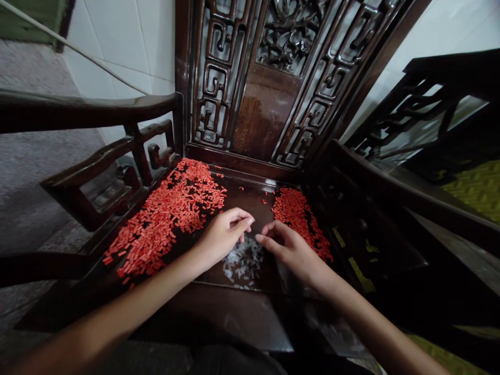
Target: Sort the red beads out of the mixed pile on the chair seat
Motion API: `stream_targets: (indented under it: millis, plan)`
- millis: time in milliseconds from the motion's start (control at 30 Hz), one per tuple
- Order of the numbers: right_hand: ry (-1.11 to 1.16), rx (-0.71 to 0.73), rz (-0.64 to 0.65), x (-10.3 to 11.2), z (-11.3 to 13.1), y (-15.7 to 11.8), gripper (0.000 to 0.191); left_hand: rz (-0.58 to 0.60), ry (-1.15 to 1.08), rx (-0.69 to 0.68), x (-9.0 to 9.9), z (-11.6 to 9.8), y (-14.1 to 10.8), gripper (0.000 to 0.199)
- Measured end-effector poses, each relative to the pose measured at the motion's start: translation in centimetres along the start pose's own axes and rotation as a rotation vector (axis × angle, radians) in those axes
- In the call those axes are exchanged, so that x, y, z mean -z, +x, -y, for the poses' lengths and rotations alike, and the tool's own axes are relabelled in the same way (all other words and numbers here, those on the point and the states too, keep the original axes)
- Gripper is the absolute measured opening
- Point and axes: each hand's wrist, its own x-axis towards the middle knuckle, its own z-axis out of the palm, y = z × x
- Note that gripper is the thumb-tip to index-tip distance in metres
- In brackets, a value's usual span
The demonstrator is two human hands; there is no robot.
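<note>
My left hand (228, 229) is closed in a pinch, thumb against the fingers, above the middle of a dark wooden chair seat (250, 205). Facing it a short gap away, my right hand (289, 245) is pinched too. Whatever either one holds is too small to make out. Below and between them lies a loose heap of small whitish, see-through pieces (244, 260). Many small red tube-like pieces (156, 224) cover the left of the seat. A smaller group of red pieces (295, 211) lies to the right, just beyond my right hand.
The carved chair back (265, 112) rises behind the seat. A wooden armrest (89, 112) borders the left, another armrest (410, 192) the right. Further right stands more dark carved furniture (449, 78), near a yellow textured surface (476, 190). A pale cord (86, 54) crosses at upper left.
</note>
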Motion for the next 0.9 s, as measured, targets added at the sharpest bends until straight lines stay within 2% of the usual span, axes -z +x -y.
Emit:
stream_targets:
  millis: [67,167,267,533,667,900]
  plan:
    - [-0.198,0.041,-0.038,-0.4,-0.9,-0.1,0.047,-0.002,-0.001,0.002,0.1,0.2,0.0,0.025]
    - [-0.501,0.05,-0.056,-1.0,-2.2,-0.2,0.069,-0.004,0.002,0.011,0.1,0.4,0.0,0.026]
    - [-0.62,0.021,-0.044,-1.2,-2.9,-0.1,0.079,0.001,0.01,0.022,0.1,0.4,0.0,0.028]
    - [-0.334,0.054,-0.123,-0.2,-1.0,0.3,0.045,-0.006,0.044,0.001,0.1,0.3,0.0,0.024]
    - [-0.195,0.037,-0.038,-0.1,-0.1,0.3,0.039,-0.003,0.028,-0.001,0.1,0.4,0.0,0.024]
    - [0.405,-0.015,0.142,-0.5,1.2,0.0,0.042,0.03,0.004,-0.013,0.0,-0.4,-0.1,0.024]
